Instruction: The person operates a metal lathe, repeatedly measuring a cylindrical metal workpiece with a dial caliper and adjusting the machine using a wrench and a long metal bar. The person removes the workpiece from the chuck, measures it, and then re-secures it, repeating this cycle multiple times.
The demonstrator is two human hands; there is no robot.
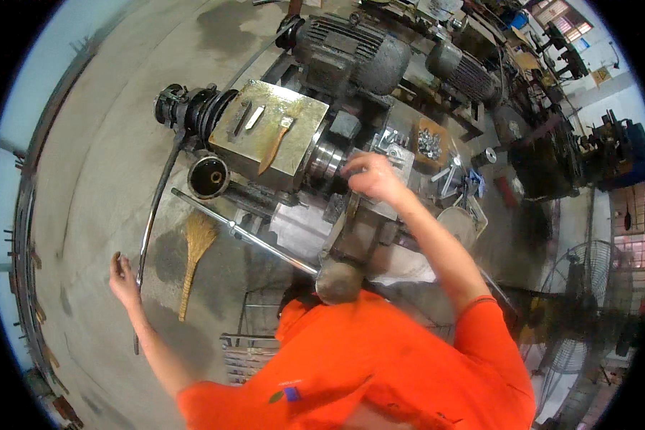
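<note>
A small lathe stands in front of me, with a flat metal headstock cover (247, 154). My right hand (374, 178) reaches in just right of the shiny round chuck (327, 160). Its fingers are curled together, and whatever they may hold is hidden. My left hand (125, 285) is out to the left, fingers stretched and apart, beside a long lever (149, 229) that slopes down from the black pulley end (208, 111). Lying on the cover are a wooden-handled brush (275, 147), a pale bar (254, 117) and a dark bar (239, 119).
Behind the lathe sits a large ribbed motor (351, 54). A tray of small metal parts (429, 143) is at the right, near hand tools (453, 178). A straw broom (193, 247) lies on the floor, left of a long metal rod (254, 240). A round dark cup (209, 176) adjoins the headstock.
</note>
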